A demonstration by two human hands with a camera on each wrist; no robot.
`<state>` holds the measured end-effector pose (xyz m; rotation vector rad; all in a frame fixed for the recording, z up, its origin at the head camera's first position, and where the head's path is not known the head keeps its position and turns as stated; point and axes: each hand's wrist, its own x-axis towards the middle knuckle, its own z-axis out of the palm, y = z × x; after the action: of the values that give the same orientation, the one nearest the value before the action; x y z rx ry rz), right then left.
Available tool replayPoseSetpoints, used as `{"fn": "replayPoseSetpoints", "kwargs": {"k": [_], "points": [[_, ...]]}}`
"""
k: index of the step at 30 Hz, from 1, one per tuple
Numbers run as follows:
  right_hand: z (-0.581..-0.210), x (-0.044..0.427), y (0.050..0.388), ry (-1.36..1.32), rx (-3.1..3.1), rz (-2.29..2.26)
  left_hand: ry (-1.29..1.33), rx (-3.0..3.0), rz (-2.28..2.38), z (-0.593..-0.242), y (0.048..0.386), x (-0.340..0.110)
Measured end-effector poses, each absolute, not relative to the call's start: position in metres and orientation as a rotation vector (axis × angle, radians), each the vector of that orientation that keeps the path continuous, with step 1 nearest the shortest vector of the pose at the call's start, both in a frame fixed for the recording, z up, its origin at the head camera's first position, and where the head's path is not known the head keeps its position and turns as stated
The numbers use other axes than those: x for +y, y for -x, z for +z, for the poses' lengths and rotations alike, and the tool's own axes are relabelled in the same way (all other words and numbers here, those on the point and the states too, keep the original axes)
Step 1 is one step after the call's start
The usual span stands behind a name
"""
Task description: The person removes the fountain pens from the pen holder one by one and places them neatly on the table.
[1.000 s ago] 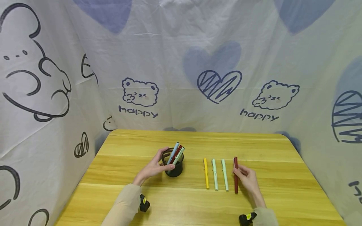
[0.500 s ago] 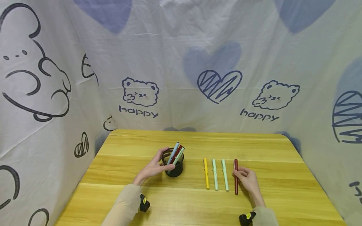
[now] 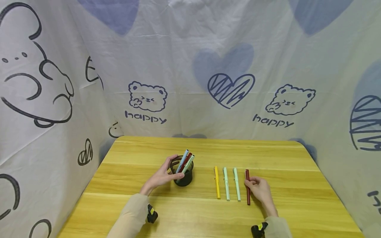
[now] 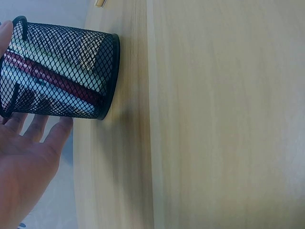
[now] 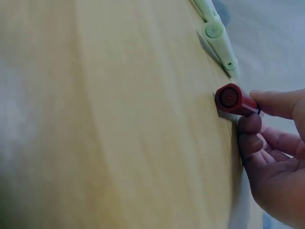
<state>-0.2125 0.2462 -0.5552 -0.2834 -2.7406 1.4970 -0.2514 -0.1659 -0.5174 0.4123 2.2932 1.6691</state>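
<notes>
My left hand [image 3: 161,176] holds the black mesh pen holder [image 3: 185,180], thumb on the near side and fingers round the far side. Standing tilted in the holder are a light blue pen [image 3: 182,160], a dark red pen [image 4: 67,83] and a pale green pen [image 3: 188,164]. My right hand [image 3: 261,190] pinches another dark red pen [image 3: 248,195] between thumb and fingers. That pen lies along the table at the right end of a row, and its round end faces the right wrist camera. To its left lie two mint green pens [image 3: 236,185] and a yellow pen [image 3: 217,183], roughly parallel.
The wooden table [image 3: 190,215] has its far edge against a white cloth [image 3: 184,59] printed with bears and hearts. More cloth hangs at the left and right sides. A black wrist camera [image 3: 152,214] sits by the left sleeve.
My right hand has drawn the dark red pen slightly toward me, so its top end now sits nearer the tops of the other pens. The left hand and holder have stayed put.
</notes>
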Motion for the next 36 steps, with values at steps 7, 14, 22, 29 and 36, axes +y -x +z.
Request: {"fn": "replayPoseSetpoints", "kwargs": {"k": [7, 14, 22, 29, 36], "points": [[-0.5527, 0.2455, 0.2130, 0.264, -2.776, 1.442, -0.409, 2.304, 1.660, -0.5179, 0.2519, -0.1660], [-0.5513, 0.2449, 0.2130, 0.284, -2.803, 1.424, -0.410, 2.314, 1.657, -0.5189, 0.2529, -0.1660], [-0.5520, 0.2447, 0.2142, 0.271, -2.818, 1.402, -0.411, 2.320, 1.652, -0.5195, 0.2529, -0.1662], [-0.5518, 0.2427, 0.2157, 0.268, -2.823, 1.330, -0.399, 2.314, 1.653, -0.5185, 0.2516, -0.1664], [-0.5499, 0.2424, 0.2181, 0.249, -2.849, 1.255, -0.397, 2.313, 1.653, -0.5188, 0.2510, -0.1670]]}}
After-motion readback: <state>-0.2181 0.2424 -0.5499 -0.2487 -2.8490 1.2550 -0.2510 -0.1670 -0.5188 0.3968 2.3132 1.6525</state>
